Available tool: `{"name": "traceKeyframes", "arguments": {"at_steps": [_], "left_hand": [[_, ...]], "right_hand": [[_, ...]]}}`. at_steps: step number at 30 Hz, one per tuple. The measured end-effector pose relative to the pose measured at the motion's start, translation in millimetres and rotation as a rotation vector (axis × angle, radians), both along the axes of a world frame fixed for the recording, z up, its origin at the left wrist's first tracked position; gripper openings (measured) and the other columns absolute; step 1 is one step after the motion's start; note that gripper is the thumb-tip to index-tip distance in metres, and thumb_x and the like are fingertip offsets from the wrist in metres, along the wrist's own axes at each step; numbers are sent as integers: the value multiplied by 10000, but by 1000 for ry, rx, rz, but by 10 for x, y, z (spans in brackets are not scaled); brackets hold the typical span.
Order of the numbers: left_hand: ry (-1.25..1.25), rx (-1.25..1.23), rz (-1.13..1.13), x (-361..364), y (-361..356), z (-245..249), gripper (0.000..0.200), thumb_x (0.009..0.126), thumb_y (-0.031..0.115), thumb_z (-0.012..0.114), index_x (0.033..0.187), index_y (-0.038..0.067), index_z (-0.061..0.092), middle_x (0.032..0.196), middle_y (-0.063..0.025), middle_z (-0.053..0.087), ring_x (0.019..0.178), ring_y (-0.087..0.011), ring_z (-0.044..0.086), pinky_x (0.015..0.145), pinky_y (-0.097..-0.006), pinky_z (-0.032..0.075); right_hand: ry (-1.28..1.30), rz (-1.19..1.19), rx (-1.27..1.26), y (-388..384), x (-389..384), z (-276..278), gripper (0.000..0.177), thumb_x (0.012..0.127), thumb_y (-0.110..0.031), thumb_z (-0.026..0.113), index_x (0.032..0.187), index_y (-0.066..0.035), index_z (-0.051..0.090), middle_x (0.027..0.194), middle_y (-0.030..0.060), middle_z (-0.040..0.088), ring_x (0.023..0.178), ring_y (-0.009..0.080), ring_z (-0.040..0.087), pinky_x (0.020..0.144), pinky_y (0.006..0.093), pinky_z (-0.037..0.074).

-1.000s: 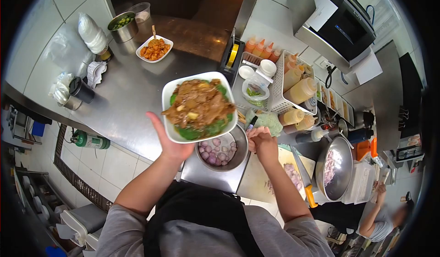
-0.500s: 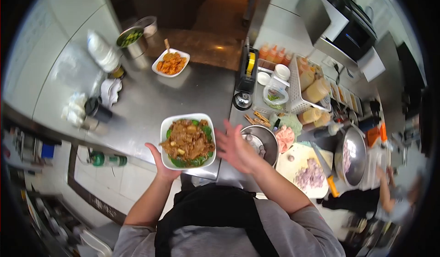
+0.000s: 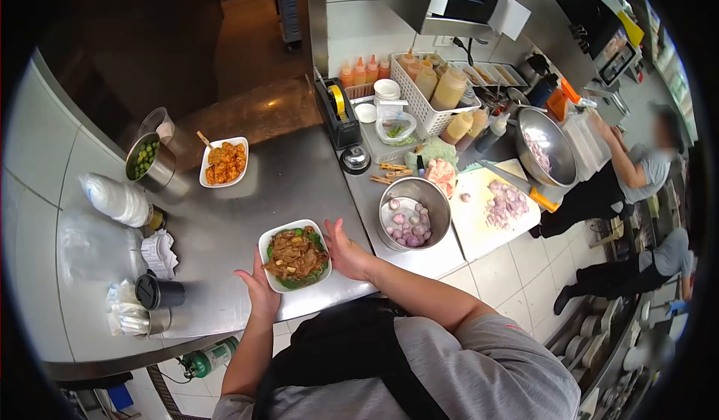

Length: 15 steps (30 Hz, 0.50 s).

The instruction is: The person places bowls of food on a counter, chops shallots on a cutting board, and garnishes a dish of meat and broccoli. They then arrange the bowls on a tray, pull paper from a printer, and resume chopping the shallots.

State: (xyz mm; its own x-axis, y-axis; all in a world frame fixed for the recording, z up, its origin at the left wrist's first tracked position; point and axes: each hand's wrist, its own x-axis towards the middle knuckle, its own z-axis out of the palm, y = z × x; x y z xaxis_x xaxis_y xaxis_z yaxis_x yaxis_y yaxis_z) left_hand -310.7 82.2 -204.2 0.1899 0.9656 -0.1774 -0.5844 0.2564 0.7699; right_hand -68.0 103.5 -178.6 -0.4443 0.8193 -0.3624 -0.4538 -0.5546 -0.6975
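A white square bowl (image 3: 313, 281) sits between my hands, low over the front edge of the steel counter. Saucy sliced meat (image 3: 296, 254) fills it, with green vegetables around the sides. My left hand (image 3: 262, 293) supports the bowl's left side, thumb sticking outward and fingers partly hidden by the wall. Against the right rim lies my right hand (image 3: 348, 255), its fingers along that side. Farther back on the counter stands another white bowl (image 3: 243, 171) of orange-red food with a wooden-handled utensil in it.
Right of me are a metal pot (image 3: 382, 229) of shallots, a cutting board (image 3: 468, 248) with chopped shallots, and a knife (image 3: 541, 199). A service bell (image 3: 355, 159) and tape dispenser (image 3: 341, 132) stand behind. Cups (image 3: 112, 199) line the left wall. Two people (image 3: 644, 173) work at far right.
My right hand has come in from beside the bowl to its right rim. The bowl appears smaller, farther from the camera. My view has turned right, showing more of the kitchen there.
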Motion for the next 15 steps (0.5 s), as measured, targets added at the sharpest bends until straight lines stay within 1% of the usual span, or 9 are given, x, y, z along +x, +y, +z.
{"name": "traceKeyframes", "arguments": {"at_steps": [5,6,7,8,9,10,11,12,15], "left_hand": [[-20,52,161,36,65,291,1080,855,839,137,1565,27,85,1595,-137,269,1485,-266,221,1208,-392,176],[-32,-58,338,71,0,316,1049,875,820,165,1546,14,159,1569,-139,317,1464,-265,267,1198,-386,207],[-42,-174,527,104,-114,304,1021,895,801,192,1527,1,233,1543,-141,366,1444,-264,312,1188,-380,237],[-193,-187,481,132,-280,189,975,905,788,233,1471,-1,321,1471,-126,441,1369,-250,392,1149,-363,288],[-338,-198,452,160,-511,49,935,914,775,273,1415,-3,409,1399,-111,516,1294,-235,472,1111,-346,338],[-324,-291,472,256,-688,3,1027,889,786,342,1485,-46,261,1435,-128,477,1311,-269,452,1146,-370,308],[-352,-414,487,420,-798,157,1052,882,798,325,1488,-60,250,1474,-144,431,1360,-282,403,1165,-408,277],[-342,-404,416,561,-867,257,1069,881,803,308,1488,-73,236,1498,-152,390,1404,-285,345,1180,-440,241],[-325,-463,450,900,-773,453,1105,871,819,273,1479,-101,214,1503,-178,350,1429,-282,298,1206,-404,187]], "right_hand": [[-70,-74,193,9,468,717,1031,851,-817,232,1563,-161,-121,1644,162,-22,1521,276,-10,1215,450,83],[-98,-225,284,23,685,1109,938,908,-767,251,1583,-155,28,1638,152,111,1506,281,138,1198,432,170],[-579,-254,-223,130,1189,1428,802,984,-662,310,1567,-122,196,1558,143,339,1412,255,356,1151,399,275],[-424,-672,532,254,1452,1388,661,1026,-524,402,1499,-65,353,1420,127,509,1280,216,496,1097,353,342],[-785,-758,638,571,2269,1104,549,1041,-428,410,1408,-22,458,1381,117,528,1244,212,497,1076,346,355],[-701,-836,690,769,2901,1077,512,1014,-260,460,1447,3,387,1485,141,438,1344,229,434,1112,341,325],[-1327,-970,762,910,3186,1195,554,1024,-307,466,1455,27,371,1484,179,425,1358,270,415,1126,349,298],[-1209,-1079,772,1172,3618,908,537,1004,-177,461,1477,15,296,1377,154,495,1260,240,478,1066,348,363],[-1535,-992,610,1574,4429,311,763,1009,-420,523,1534,7,169,1510,214,347,1362,271,386,1120,359,307]]}}
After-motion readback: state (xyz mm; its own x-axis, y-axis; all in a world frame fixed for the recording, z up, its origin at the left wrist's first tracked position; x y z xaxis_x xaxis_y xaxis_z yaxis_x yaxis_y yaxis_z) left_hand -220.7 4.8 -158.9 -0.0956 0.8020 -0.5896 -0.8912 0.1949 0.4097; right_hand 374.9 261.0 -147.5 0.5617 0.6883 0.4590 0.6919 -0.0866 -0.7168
